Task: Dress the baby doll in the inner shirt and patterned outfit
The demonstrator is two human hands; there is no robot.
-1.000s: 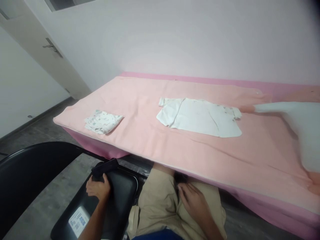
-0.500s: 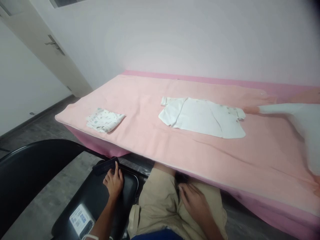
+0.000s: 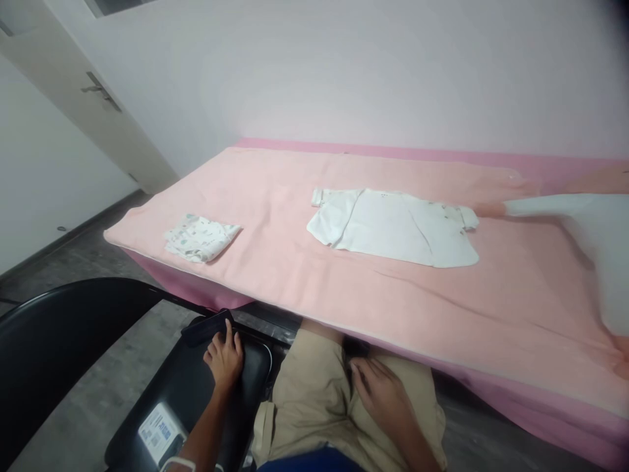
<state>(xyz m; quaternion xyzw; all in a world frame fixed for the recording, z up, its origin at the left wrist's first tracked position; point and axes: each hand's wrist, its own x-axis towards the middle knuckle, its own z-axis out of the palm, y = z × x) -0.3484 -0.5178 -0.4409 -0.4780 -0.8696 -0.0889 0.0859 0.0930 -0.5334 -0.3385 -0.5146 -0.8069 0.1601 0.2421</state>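
My left hand (image 3: 225, 359) rests on a black chair seat (image 3: 246, 393) beside me, its index fingertip touching the edge of a dark, flat, phone-like device (image 3: 209, 328); the other fingers lie loosely apart. On my thigh, over beige shorts (image 3: 314, 373), lies my right hand (image 3: 381, 390) with fingers stretched out and nothing visible in it. A white baby garment (image 3: 393, 229) is spread on the pink-covered table (image 3: 295, 275), its sides folded inward. Farther left sits a folded white cloth with a small print (image 3: 201, 239).
At the right, another person's white-sleeved arm (image 3: 545, 204) reaches to the garment's right end. A white box with a printed label (image 3: 161, 432) sits on the chair near my left forearm. A black chair back (image 3: 73, 328) curves at left; a door (image 3: 98, 92) stands behind.
The view has shifted slightly, so the table and cloths appear a little farther left. My hands and the other person's arm keep nearly the same places.
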